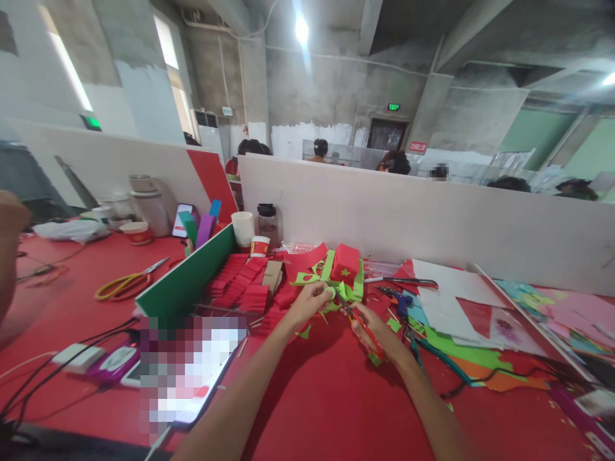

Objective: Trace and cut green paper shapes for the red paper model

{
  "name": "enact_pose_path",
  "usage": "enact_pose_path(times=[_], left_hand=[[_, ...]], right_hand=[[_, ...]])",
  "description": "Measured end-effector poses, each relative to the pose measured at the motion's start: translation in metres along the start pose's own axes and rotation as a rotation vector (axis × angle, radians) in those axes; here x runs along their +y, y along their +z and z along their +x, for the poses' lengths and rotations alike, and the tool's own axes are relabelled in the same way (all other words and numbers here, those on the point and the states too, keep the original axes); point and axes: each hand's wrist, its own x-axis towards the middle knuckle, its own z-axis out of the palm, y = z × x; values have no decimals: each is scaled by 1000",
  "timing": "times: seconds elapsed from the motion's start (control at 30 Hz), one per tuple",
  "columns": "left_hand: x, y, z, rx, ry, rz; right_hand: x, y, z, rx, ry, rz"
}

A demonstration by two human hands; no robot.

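Fingers of the right hand [378, 326] curl round scissors [372, 338]; at ten o'clock from it, the left hand [310, 302] tightly pinches green paper [330, 292]. Small scraps [305, 331] lie cut at six o'clock; the held piece looks unfinished.

1. The left hand [310, 302] hides part of the green paper [330, 293] at its fingertips.
2. Under the fingers of the right hand [369, 325], the scissors [373, 339] are partly covered.
3. Left of the fingers, a screen [214, 371] is blurred.
4. Farther left, the edge cuts off an arm [8, 250].
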Motion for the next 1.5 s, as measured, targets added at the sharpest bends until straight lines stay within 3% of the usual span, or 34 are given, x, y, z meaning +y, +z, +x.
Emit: enact_pose_path(times=[0.3, 0.63, 1.5], left_hand=[[-2, -2, 1, -22, 15, 37], [-4, -7, 0, -77, 12, 68], [-5, -8, 0, -141, -36, 53]], right_hand=[[-13, 0, -2, -1, 63, 34], [-3, -2, 0, -74, 31, 63], [-3, 0, -2, -37, 33, 43]])
